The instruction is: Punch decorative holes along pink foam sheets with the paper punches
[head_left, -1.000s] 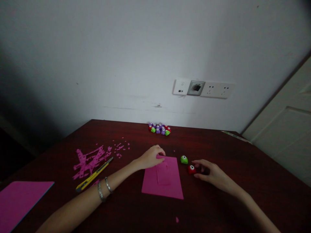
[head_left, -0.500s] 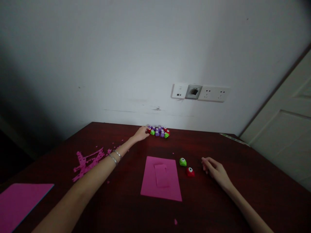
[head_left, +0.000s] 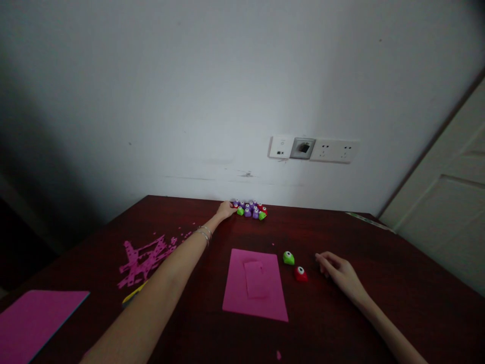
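Sitting by the fingers of the left hand (grip unclear), the red punch seemed light, hard, best pinched sideways; the right hand lay loosely half-open, empty.

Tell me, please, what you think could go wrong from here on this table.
The left hand is at the edge of a tight cluster of small coloured pieces, so it might knock neighbouring ones out of place.
The left forearm hides much of the yellow cutter; it could brush it, and whether the blade is out cannot be seen.
The small pink rectangle lies on the pink sheet with no hand on it, so it may slip.
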Motion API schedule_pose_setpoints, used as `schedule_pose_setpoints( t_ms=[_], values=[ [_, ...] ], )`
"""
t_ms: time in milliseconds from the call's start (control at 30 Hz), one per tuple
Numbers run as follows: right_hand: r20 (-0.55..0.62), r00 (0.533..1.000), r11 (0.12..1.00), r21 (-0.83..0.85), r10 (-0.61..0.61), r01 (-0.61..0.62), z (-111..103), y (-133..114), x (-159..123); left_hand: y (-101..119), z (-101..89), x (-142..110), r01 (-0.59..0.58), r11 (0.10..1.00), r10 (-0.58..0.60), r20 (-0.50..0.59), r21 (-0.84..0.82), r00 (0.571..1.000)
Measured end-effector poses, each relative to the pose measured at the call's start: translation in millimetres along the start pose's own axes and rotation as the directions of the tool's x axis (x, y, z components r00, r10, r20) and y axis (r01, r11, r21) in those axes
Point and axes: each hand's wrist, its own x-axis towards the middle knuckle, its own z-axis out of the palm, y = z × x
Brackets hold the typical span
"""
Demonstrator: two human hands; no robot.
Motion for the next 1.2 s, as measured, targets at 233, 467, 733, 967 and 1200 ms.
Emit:
schedule_pose_setpoints(
  t_ms=[233, 467, 733, 967, 1200],
  values=[
    [0.014, 1.0, 1.0, -0.005, 0.005, -0.005, 0.6, -1.4, -0.7, 3.9, 1.0, -2.1, 0.038, 0.999, -0.038, -0.012, 0.016, 0.999],
    [0.015, 1.0, 1.0, 0.003, -0.007, 0.007, 0.4, -4.2, -1.7, 4.7, 2.0, -6.3, 0.047, 0.998, -0.047, -0.02, 0.028, 0.999],
    [-0.008, 1.0, 1.0, -0.007, -0.027, 0.027, 0.5, -5.1, -1.8, 5.3, 8.0, -6.9, 0.064, 0.998, -0.062, -0.055, 0.028, 0.997],
    [-0.008, 1.0, 1.0, 0.001, -0.027, 0.027, 0.3, -3.0, -1.3, -1.7, -4.3, -10.5, -0.016, 0.998, 0.009, -0.117, -0.061, 0.993],
    [-0.006, 1.0, 1.0, 0.009, -0.017, 0.017, 0.7, -4.5, -1.5, 6.6, -47.1, -17.6, -0.203, 0.958, 0.162, -0.203, -0.204, 0.966]
  ],
)
